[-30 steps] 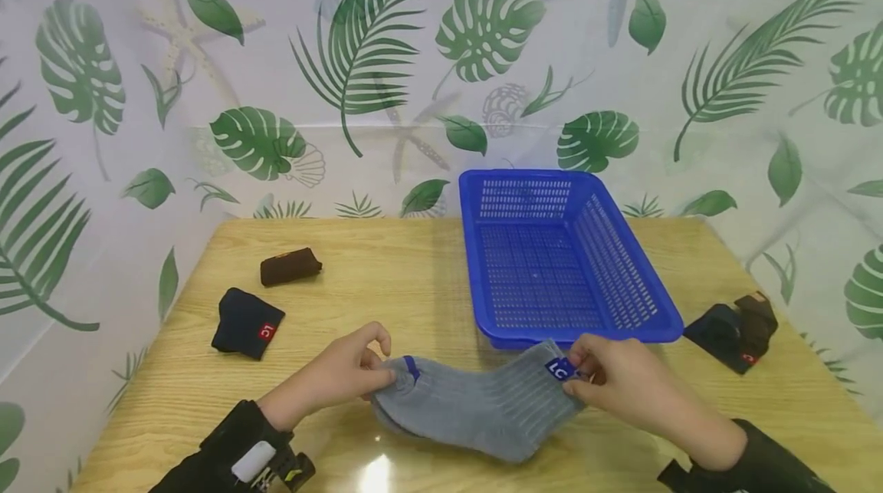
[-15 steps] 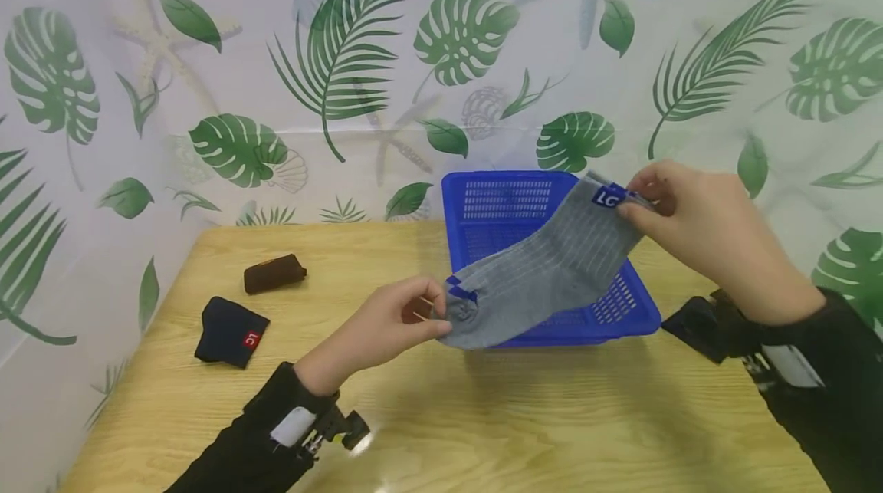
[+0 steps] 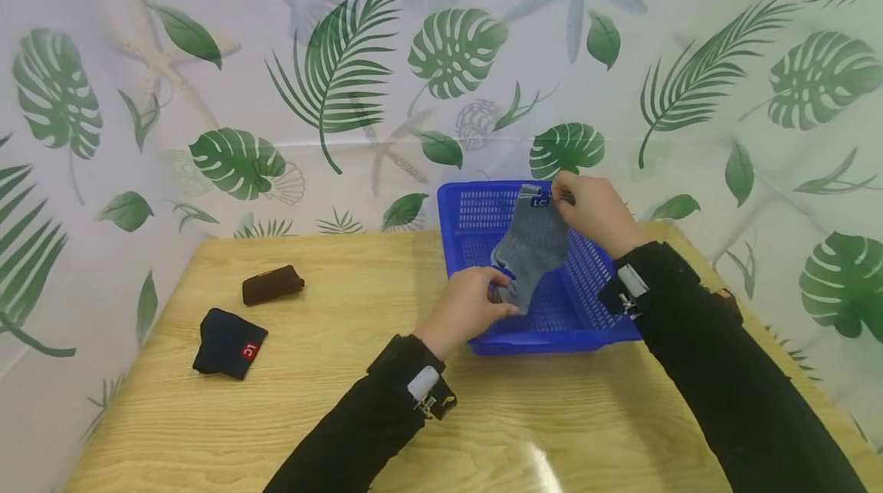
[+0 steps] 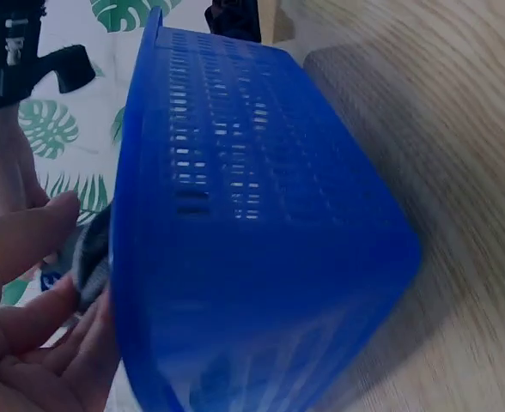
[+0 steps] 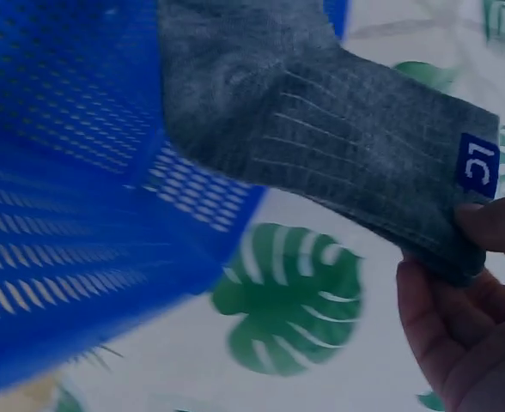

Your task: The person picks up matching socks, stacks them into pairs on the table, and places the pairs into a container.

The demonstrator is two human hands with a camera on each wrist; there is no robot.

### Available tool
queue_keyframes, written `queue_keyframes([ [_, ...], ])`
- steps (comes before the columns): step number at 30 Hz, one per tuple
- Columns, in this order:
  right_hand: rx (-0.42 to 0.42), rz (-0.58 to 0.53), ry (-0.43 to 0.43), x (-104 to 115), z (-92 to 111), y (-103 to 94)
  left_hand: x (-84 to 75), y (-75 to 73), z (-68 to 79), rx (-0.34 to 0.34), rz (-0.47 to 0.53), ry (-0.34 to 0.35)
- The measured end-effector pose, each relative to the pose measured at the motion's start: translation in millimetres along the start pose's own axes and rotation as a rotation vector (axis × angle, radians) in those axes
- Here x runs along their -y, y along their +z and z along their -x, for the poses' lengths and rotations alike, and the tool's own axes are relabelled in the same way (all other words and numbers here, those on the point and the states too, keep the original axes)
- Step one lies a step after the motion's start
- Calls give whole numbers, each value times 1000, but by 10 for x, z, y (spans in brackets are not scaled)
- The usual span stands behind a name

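Just right of centre in the head view, a pair of grey socks [image 3: 534, 240] hangs between two hands, slanting from the cuff at the top down to the toe, across the opening of a blue basket [image 3: 552, 341]. The left hand [image 3: 469, 297], in the middle of the frame, pinches the toe end between thumb and fingers; in the left wrist view it is just beside the basket's rim. The right hand [image 3: 589, 205], higher and to the right, pinches the cuff beside a blue label lettered LC, its thumb at the label's edge in the right wrist view. Whether the socks touch the basket cannot be told. The basket, with slotted walls, stands on a wood-grained bench [image 3: 172, 432]. At the left of the frame a brown roll [image 3: 272, 285] lies on the bench, and below it a navy folded sock [image 3: 229, 343] with a red label. At the right, a dark brown item [image 3: 730, 305] is mostly hidden behind the black right sleeve [image 3: 717, 355]. A leaf-printed sheet [image 3: 386, 163] fills the upper frame.
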State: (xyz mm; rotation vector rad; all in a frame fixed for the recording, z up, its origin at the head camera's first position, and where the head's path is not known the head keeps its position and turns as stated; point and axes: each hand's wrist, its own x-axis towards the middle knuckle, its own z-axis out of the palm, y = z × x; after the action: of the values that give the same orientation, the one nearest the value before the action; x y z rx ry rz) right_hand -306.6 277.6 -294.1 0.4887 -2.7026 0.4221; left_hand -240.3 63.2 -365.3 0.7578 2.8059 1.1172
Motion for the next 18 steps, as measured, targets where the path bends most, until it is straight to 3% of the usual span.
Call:
queue_keyframes([
  [3,60,-25,25,-109,-17,208,-65,106,-71,77,-46,-49],
  [9,130,-66,65,-242,-85,531,-111,214,-166,147,-106,-181],
  [14,141,-62,110,-309,-87,673,-114,287,-217,197,-141,-234],
  [18,167,-91,151,-341,-50,751,-144,390,-228,234,-251,-287],
])
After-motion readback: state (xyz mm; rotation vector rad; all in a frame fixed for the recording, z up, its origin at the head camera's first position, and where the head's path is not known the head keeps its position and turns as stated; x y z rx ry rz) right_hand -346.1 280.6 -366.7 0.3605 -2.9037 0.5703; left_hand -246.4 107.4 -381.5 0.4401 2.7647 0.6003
